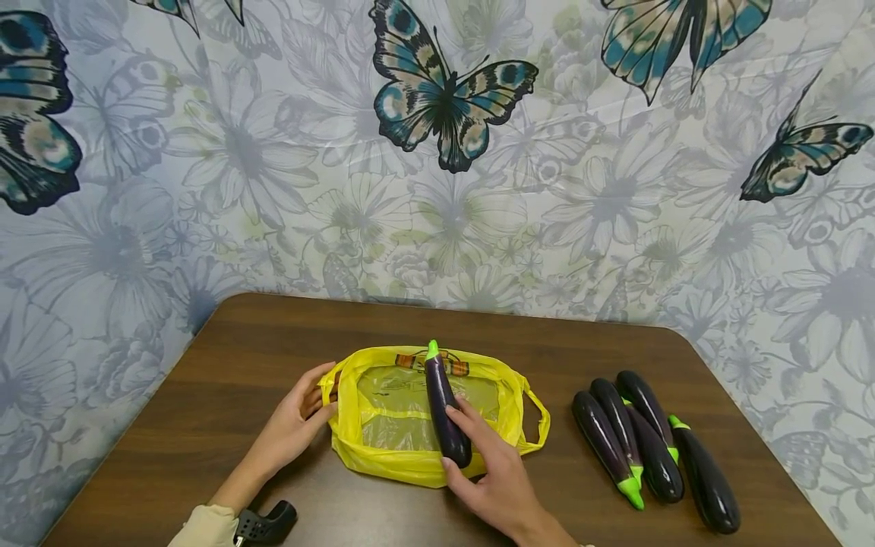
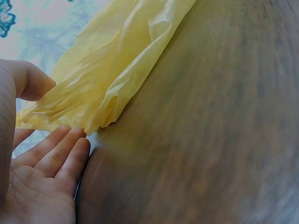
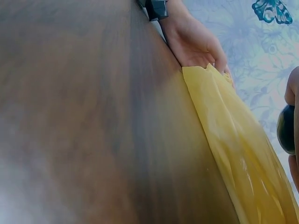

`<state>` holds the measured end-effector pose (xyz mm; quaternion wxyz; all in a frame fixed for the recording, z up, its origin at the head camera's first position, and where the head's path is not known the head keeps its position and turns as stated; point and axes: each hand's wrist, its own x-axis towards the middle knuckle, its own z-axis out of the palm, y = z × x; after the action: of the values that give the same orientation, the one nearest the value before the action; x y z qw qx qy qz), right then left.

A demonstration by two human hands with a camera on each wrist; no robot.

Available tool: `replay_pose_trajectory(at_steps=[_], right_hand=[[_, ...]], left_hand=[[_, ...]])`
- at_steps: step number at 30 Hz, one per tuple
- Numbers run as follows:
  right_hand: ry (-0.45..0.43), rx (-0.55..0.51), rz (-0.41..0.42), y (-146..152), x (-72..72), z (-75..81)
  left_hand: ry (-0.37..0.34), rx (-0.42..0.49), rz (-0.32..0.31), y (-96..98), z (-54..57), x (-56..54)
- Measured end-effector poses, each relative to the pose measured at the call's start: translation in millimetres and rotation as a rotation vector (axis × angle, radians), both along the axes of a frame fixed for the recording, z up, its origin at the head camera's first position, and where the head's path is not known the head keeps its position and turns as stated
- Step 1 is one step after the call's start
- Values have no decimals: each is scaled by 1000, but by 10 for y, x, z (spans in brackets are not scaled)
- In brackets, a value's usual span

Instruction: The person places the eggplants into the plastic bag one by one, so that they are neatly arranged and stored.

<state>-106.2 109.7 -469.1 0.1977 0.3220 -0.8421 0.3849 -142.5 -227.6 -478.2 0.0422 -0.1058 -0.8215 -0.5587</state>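
A yellow plastic bag [image 1: 383, 465] lies spread on the table with its mouth facing up. My left hand [image 1: 298, 414] pinches the bag's left edge between thumb and fingers, and the left wrist view shows the gathered yellow plastic [image 2: 88, 93] there. In my right hand [image 1: 494, 479] is a dark purple eggplant [image 1: 444, 410] with a bright green stem end, gripped near its thick end and held over the bag's opening. At the right edge of the right wrist view, part of that eggplant [image 3: 286, 129] shows between the fingers.
On the right of the brown table [image 1: 205, 380] several more eggplants [image 1: 604, 434] lie in a loose group, one [image 1: 707, 482] at its right side. The bag's right handle loop [image 1: 543, 418] sticks out toward them. Behind the table hangs a butterfly-patterned cloth [image 1: 451, 220].
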Motion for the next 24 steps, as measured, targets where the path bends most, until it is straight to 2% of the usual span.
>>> replay_pose_trajectory(at_steps=[9,24], right_hand=[[-51,-3,36,-106,-29,23],[-131,34,50,-302,-71,48]], left_hand=[[-6,-4,2,-3,7,1],[-4,-8,1,-6,0,-1]])
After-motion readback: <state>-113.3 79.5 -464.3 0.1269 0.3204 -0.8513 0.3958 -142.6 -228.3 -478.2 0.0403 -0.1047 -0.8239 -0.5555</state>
